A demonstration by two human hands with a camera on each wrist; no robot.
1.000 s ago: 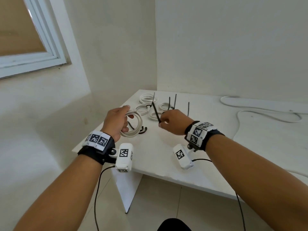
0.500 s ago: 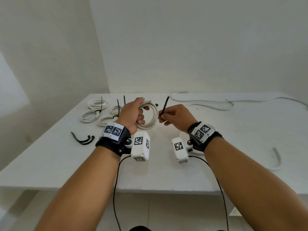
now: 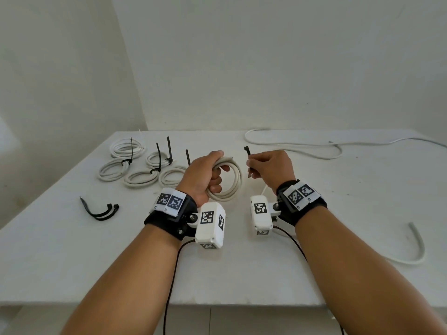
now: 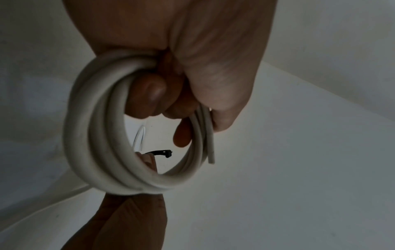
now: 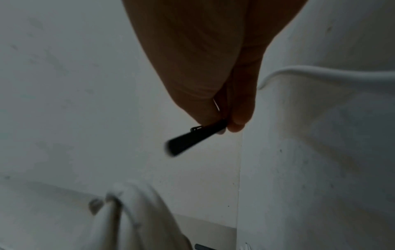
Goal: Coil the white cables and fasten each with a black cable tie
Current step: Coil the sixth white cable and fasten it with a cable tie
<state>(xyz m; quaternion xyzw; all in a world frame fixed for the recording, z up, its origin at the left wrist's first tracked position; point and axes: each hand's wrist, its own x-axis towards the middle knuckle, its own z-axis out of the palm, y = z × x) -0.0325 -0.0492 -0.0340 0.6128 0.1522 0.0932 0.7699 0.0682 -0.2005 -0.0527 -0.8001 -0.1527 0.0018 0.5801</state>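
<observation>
My left hand (image 3: 205, 175) grips a coil of white cable (image 3: 233, 182) above the white table (image 3: 72, 250), fingers curled through its loops; the left wrist view shows the coil (image 4: 102, 135) with one loose end hanging (image 4: 211, 152). Just right of it, my right hand (image 3: 268, 166) pinches a black cable tie (image 3: 248, 155) that stands nearly upright, head end up. In the right wrist view the black cable tie (image 5: 192, 138) sticks out from thumb and finger, blurred, with the coil (image 5: 128, 211) below.
Several coiled white cables fastened with black ties (image 3: 135, 165) lie at the back left. Loose black ties (image 3: 99, 210) lie near the left edge. A long uncoiled white cable (image 3: 302, 147) runs along the back right; another cable end (image 3: 418, 243) curves at the right.
The head view swung right, from the table's left corner to its middle. Both hands came toward the table's centre with coil and tie, and the tie turned more upright.
</observation>
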